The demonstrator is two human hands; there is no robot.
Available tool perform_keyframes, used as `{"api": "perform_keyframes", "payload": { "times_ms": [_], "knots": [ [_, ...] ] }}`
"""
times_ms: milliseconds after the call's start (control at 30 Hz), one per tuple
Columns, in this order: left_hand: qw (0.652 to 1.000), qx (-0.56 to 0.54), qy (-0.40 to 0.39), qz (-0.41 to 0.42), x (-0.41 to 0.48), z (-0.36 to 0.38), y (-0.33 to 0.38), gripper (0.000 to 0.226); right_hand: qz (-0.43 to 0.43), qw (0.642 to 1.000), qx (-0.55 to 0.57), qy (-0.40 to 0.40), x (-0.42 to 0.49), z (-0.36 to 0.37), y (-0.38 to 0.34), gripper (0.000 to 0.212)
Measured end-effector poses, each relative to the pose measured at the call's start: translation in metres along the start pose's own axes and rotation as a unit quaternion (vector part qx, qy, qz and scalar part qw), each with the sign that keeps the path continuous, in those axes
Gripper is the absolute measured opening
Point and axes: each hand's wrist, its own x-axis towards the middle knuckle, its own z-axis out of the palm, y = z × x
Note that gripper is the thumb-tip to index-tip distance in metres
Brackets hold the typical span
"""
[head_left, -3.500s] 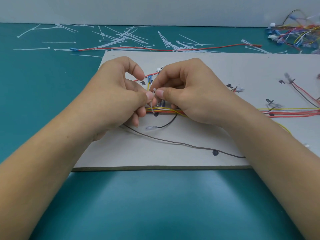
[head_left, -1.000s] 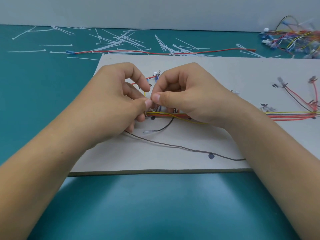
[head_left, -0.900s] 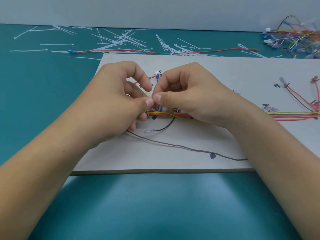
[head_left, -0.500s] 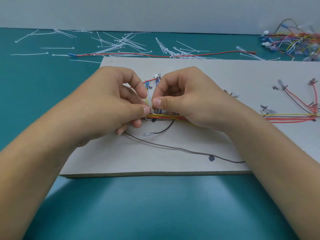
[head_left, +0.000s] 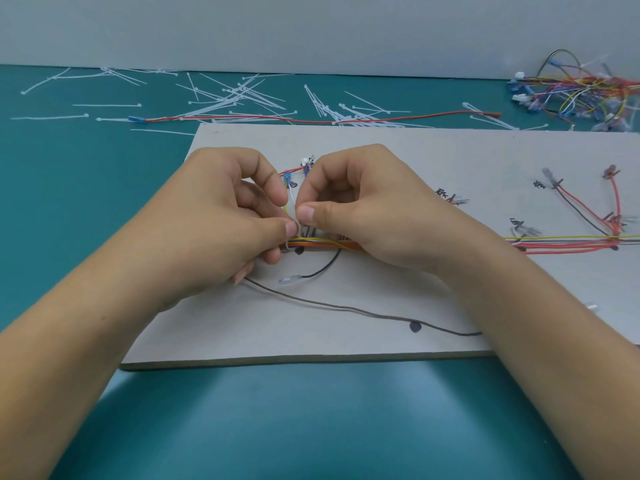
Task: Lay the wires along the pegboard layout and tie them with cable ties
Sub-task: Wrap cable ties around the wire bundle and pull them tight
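Tying step, left end of board [head_left: 398, 157]. Left hand [head_left: 221, 216] is curled, thumb and forefinger pinching the tie [head_left: 293, 204]. Right hand [head_left: 367, 209] is curled too, pinching the same tie just beside it. The tie loops the wires [head_left: 322, 242] lying on the board under our thumbs. We'd keep the wires bunched flat, feed the tail in square and pull steadily until snug, not crushing. We can't tell head from tail.

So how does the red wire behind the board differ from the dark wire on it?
The red wire lies on the table among cable ties; the dark wire lies on the board. The red wire runs nearly straight with a blue end; the dark wire curves, its ends out of sight. Both are single long wires.
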Motion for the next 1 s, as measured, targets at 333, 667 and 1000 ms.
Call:
{"api": "perform_keyframes", "payload": {
  "times_ms": [333,667,1000],
  "knots": [
    [1.0,0.02,0.004,0.005,0.0005,0.0005,-0.0024,0.018,0.018,0.999,0.036,-0.001,-0.0011,-0.0022,-0.0032,0.014],
    [0.999,0.036,0.017,0.03,0.0002,0.0007,-0.0029,0.012,0.011,1.0,0.003,-0.001,-0.0033,-0.0029,-0.005,0.017],
    [0.996,0.071,0.037,0.05,0.0001,0.0012,-0.0042,0.013,-0.013,1.0,-0.02,0.02,-0.0025,-0.002,-0.0025,0.015]
  ]
}}
